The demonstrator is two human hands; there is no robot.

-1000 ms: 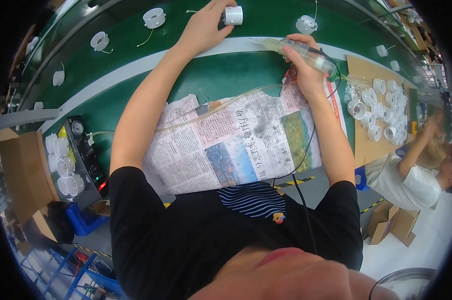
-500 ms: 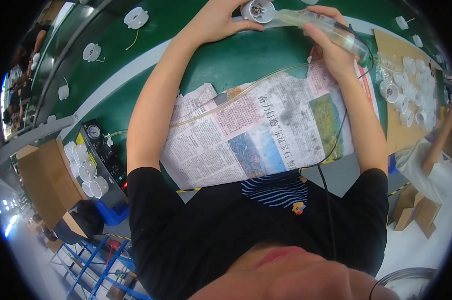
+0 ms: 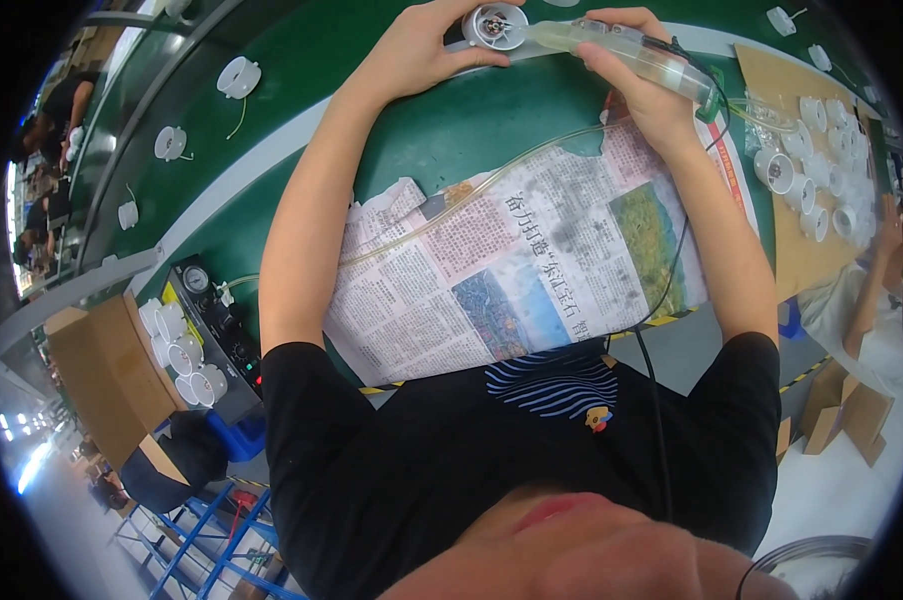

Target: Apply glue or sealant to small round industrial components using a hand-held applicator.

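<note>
At the far side of the green work mat point(image 3: 436, 135), my left hand point(image 3: 426, 52) is closed on a white round plastic housing point(image 3: 518, 38) with small metal parts inside. The thumb presses along its near side. My right hand point(image 3: 656, 98) grips a translucent dispensing syringe point(image 3: 626, 62) with a green end cap. It lies almost level, its tip pointing left into the housing's opening. Exactly what the tip touches is too small to tell. A thin clear tube point(image 3: 501, 175) crosses the mat, and a dark cable passes by my right forearm.
A printed newspaper point(image 3: 421, 290) covers the near mat. At left stand a black dispenser box point(image 3: 206, 300) with a gauge, more white housings point(image 3: 184, 352) and a cardboard box point(image 3: 111, 365). Cardboard point(image 3: 786, 270) at right bears several housings. Single housings point(image 3: 238, 77) sit farther left. Another person's arm point(image 3: 876, 270) shows at right.
The whole view has shifted a little, and the housings at far left sit lower in it. Both hands keep their grips, with the syringe tip still at the housing.
</note>
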